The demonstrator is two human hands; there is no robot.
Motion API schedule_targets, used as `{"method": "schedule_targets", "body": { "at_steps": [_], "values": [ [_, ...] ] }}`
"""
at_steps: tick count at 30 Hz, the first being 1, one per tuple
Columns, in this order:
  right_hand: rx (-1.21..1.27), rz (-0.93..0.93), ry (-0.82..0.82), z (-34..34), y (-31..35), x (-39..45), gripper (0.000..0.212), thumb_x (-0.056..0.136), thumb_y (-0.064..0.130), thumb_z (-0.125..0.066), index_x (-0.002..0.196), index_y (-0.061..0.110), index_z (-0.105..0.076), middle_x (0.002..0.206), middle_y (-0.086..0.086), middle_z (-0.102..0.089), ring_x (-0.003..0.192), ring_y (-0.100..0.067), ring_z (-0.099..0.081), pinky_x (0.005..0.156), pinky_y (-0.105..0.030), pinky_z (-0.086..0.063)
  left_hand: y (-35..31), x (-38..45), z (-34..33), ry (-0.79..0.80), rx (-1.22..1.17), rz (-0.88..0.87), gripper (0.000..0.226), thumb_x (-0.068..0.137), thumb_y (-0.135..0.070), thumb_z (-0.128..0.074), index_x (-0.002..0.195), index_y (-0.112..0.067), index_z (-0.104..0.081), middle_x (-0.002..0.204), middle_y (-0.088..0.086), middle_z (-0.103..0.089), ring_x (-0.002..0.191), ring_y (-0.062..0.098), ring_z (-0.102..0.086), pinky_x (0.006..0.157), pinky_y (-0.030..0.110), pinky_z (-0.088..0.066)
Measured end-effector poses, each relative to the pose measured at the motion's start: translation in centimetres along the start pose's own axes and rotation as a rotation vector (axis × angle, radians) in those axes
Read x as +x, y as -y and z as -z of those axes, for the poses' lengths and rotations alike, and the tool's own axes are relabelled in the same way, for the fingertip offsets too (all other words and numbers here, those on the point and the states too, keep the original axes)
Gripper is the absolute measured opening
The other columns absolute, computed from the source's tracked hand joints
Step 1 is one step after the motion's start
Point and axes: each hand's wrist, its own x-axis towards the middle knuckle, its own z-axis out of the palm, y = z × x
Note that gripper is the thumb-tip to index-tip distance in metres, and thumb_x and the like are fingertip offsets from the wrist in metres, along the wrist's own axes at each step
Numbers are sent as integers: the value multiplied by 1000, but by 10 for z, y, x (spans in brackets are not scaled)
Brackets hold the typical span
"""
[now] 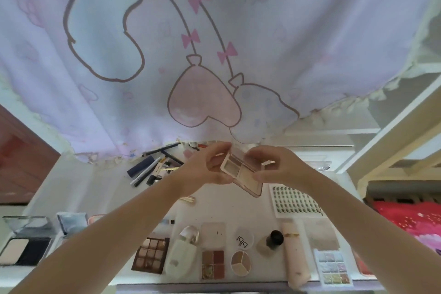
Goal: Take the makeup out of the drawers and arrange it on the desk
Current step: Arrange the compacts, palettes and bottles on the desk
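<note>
Both hands (238,169) grip an open palette (241,173), lid half-hidden.

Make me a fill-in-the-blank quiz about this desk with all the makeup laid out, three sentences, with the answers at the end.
1. Both hands hold an open pink ____ above the desk.
2. The round compact near the front edge holds ____ shades.
3. The pens and pencils lie to the ____ of the left hand, while the right hand is nearer the lash sheet.

Answers: palette; three; left
</note>
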Motion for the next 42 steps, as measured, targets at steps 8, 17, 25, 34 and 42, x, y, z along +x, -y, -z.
{"method": "schedule_targets", "body": {
  "at_steps": [8, 17, 25, 34, 42],
  "values": [
    [509, -378, -293, 8, -24, 16, 34, 82, 29, -60, 102, 2, -63, 83, -10, -68, 71, -22, -65, 64, -29, -53, 8, 8, -9, 193, 36, 48, 72, 76, 20, -52, 116, -39, -46, 115, -18, -60, 101, 7, -63, 80, 20, -52],
    [824, -601, -506, -13, -68, 44, 25, 96, 25, -38, 77, 10, -45, 68, -12, -53, 60, -21, -54, 54, -27, -48, 53, 21, -22, -49, -51, 161, 71, 75, 22, -52, 114, -37, -45, 111, -7, -55, 94, 10, -60, 77, 21, -53],
    [219, -721, -402, -35, -125, 59, 25, 85, -4, -40, 71, 16, -45, 71, -2, -45, 66, -17, -46, 68, -28, -40, 98, 35, -40, -160, 380, 306, 71, 73, -1, -70, 134, -20, -39, 117, 7, -59, 99, 19, -57, 81, 24, -47],
    [117, -812, -320, -45, -135, 68, 16, 86, -1, -38, 74, 7, -46, 71, -3, -43, 78, -21, -48, 82, -39, -49, 127, 50, -49, -118, 826, 454, 64, 74, -22, -70, 127, -12, -36, 117, 11, -58, 108, 28, -55, 88, 36, -46],
    [-24, -838, -242, -43, -133, 73, 17, 86, -4, -39, 73, 6, -45, 79, -9, -46, 78, -23, -47, 62, -30, -38, 129, 53, -51, -76, 978, 477, 49, 81, -19, -64, 121, -5, -39, 117, 15, -54, 107, 31, -53, 83, 36, -46]
  ]
}}
